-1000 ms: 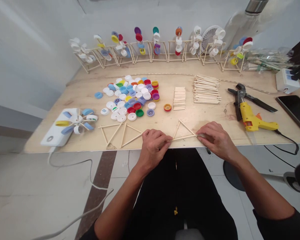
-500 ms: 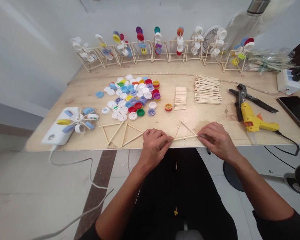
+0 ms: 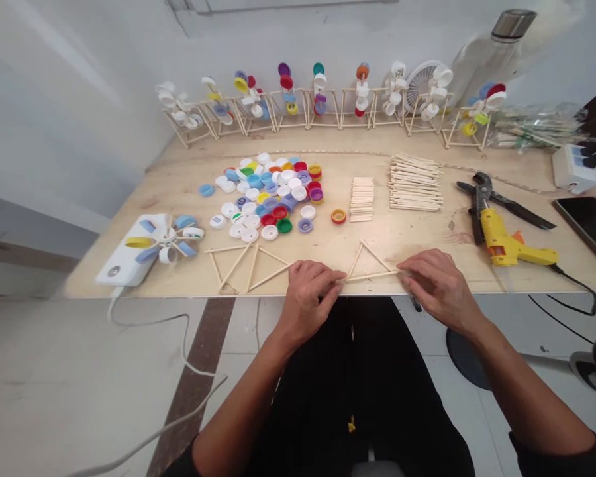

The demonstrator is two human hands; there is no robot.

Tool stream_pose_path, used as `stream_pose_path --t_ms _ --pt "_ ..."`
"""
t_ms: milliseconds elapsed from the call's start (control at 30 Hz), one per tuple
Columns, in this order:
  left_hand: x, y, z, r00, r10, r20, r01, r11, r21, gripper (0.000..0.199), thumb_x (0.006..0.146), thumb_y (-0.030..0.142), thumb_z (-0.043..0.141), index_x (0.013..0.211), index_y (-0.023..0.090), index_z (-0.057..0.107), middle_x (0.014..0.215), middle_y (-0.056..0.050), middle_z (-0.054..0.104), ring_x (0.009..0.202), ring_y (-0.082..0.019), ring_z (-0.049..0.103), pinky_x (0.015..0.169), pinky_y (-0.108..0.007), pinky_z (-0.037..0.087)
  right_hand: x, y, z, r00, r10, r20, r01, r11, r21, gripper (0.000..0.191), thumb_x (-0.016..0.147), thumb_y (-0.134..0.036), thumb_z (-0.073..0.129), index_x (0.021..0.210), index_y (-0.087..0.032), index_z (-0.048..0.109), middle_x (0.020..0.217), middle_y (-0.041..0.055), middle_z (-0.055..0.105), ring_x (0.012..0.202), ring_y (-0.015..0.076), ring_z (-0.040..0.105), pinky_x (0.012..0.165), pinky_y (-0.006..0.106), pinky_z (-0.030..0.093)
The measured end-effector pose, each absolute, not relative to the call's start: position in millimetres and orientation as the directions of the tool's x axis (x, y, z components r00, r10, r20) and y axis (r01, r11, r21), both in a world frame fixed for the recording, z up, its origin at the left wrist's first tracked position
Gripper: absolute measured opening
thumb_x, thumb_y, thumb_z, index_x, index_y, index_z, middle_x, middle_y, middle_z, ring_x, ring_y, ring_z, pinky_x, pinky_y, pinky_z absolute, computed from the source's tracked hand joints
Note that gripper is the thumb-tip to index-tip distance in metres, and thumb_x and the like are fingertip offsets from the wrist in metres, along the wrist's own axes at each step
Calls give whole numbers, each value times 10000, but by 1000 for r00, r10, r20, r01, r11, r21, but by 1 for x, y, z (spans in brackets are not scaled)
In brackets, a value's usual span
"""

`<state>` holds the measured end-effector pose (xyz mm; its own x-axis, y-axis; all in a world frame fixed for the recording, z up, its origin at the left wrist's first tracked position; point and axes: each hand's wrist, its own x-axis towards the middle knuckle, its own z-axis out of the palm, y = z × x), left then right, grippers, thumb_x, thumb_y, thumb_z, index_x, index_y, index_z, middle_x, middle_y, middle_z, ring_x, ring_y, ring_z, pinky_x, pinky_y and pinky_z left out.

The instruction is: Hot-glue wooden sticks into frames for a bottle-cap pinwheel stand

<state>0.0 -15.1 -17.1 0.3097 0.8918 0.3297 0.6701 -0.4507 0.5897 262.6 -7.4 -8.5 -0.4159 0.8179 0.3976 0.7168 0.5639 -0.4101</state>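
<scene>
Near the table's front edge lies a triangle of thin wooden sticks (image 3: 370, 275). At its left corner, my left hand (image 3: 308, 291) pinches the end of the bottom stick between thumb and index finger. My right hand (image 3: 437, 286) is at the right corner, its index fingertip at the stick's end and the thumb a little apart from it. Left of my left hand, two more triangular stick frames (image 3: 251, 268) lie flat; the right one reaches close to my knuckles. Beyond the triangle are a bundle of short sticks (image 3: 361, 200) and a red and yellow bottle cap (image 3: 338, 216).
Several coloured bottle caps (image 3: 269, 232) spread over the middle left. Longer sticks (image 3: 414, 184) are stacked behind. A yellow glue gun (image 3: 514, 248), cutters (image 3: 519, 211) and a phone (image 3: 586, 228) lie right. A cap wheel (image 3: 166, 235) rests on a white power bank (image 3: 129, 265). Stick-and-cap stands (image 3: 322, 109) line the back.
My right thumb has moved slightly away from the index finger at the stick's end. My left hand keeps its pinch. The whole view has shifted a little.
</scene>
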Motion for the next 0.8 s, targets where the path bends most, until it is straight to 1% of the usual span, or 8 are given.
stream_pose_path --t_ms 100,300,400,567,700,800 --pt "2 -20 -18 285 880 380 678 -465 569 151 868 191 511 936 211 644 796 -22 632 808 -170 547 858 -375 360 264 -11 -11 -410 816 406 731 561 -389 187 857 -223 556 1035 -233 609 947 62 653 880 207 579 795 382 420" --pt "6 -30 -25 310 838 450 715 -517 470 212 864 177 511 1026 212 643 896 -63 640 858 -195 539 854 -396 389 265 -17 -14 -413 799 437 727 578 -370 210 852 -204 555 1049 -243 616 999 71 655 914 219 587 801 396 432" --pt "7 -32 -29 284 839 463 715 -507 480 232 865 177 508 1057 208 635 931 -75 638 887 -202 555 860 -401 405 266 -18 -16 -407 799 443 724 578 -377 224 849 -205 555 1061 -244 616 1014 74 660 925 227 594 798 406 441" --pt "10 -27 -24 181 892 414 707 -411 576 182 873 222 513 997 218 646 877 -45 645 848 -188 582 836 -380 417 266 -17 -18 -399 800 447 727 574 -378 246 851 -217 550 1085 -255 617 1014 78 659 918 234 596 791 418 445" --pt "11 -20 -15 216 917 337 729 -381 568 140 859 216 530 907 211 662 827 -30 649 804 -183 574 817 -382 393 265 -17 -18 -401 798 450 728 576 -373 228 852 -210 549 1064 -254 619 995 74 655 913 230 588 786 411 445" --pt "10 -16 -11 261 920 293 735 -386 558 147 856 195 526 883 211 669 822 -28 644 798 -179 572 806 -378 382 265 -18 -17 -396 800 450 728 573 -376 216 850 -204 551 1048 -247 625 999 75 655 913 229 587 783 406 445"
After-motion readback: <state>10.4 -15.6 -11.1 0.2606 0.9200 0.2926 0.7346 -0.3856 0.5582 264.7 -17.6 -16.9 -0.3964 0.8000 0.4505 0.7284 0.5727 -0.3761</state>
